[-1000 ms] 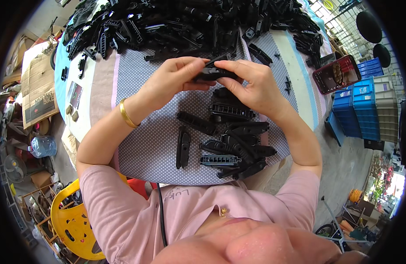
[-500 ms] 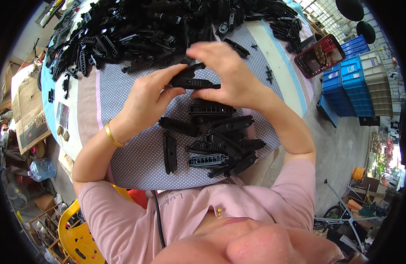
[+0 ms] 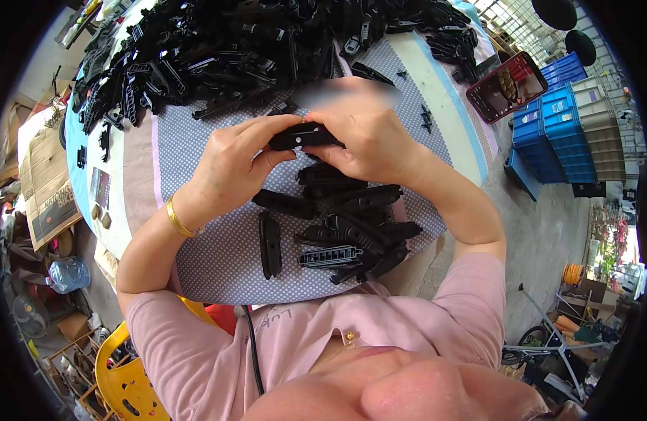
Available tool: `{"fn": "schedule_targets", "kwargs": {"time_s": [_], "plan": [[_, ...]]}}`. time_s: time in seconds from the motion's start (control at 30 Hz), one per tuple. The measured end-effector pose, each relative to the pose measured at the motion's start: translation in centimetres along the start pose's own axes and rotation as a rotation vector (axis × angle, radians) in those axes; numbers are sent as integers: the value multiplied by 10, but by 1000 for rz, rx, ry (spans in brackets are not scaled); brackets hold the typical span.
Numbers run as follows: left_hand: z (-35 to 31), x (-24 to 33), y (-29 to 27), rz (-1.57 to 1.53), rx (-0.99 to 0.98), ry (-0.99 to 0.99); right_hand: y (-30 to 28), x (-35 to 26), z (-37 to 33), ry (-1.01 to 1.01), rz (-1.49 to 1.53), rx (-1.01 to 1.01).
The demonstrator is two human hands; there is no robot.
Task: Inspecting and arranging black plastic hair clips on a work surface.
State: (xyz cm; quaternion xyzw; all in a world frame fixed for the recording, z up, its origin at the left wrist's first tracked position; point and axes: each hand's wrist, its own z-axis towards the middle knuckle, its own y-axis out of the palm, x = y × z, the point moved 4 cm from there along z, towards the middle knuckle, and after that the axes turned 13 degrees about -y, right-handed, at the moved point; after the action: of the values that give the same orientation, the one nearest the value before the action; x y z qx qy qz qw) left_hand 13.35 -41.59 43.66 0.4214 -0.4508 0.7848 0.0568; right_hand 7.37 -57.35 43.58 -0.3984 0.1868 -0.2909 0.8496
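Between my two hands is a long black plastic part (image 3: 295,139), held level above the table with a small pale hole showing in its side. My left hand (image 3: 233,156) pinches its left end between thumb and fingers. Around its right end close the thumb and fingers of my right hand (image 3: 371,133), which cover that end. Just below my hands lies a loose group of similar black plastic parts (image 3: 365,228), some stacked crosswise. One more black part (image 3: 270,244) lies lengthwise to the left of that group.
A large heap of black plastic parts (image 3: 218,49) covers the table's far side. The table wears a dotted, striped cloth (image 3: 197,266). At the right edge stands a phone (image 3: 507,87) with its screen lit. Blue crates (image 3: 558,133) are stacked beyond it, and a yellow chair (image 3: 130,379) is at lower left.
The part between my hands has been turned, so a smooth side with a hole now shows instead of its ribbed side. My right hand's raised fingers have closed down onto it.
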Motion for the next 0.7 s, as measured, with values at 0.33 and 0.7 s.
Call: {"fn": "schedule_targets", "kwargs": {"time_s": [0.33,0.7], "plan": [[5,-3,0,32,-30,-42,8,21,-3,62,186,64],[2,-4,-2,35,-105,-127,-3,35,-6,368,695,-80]]}}
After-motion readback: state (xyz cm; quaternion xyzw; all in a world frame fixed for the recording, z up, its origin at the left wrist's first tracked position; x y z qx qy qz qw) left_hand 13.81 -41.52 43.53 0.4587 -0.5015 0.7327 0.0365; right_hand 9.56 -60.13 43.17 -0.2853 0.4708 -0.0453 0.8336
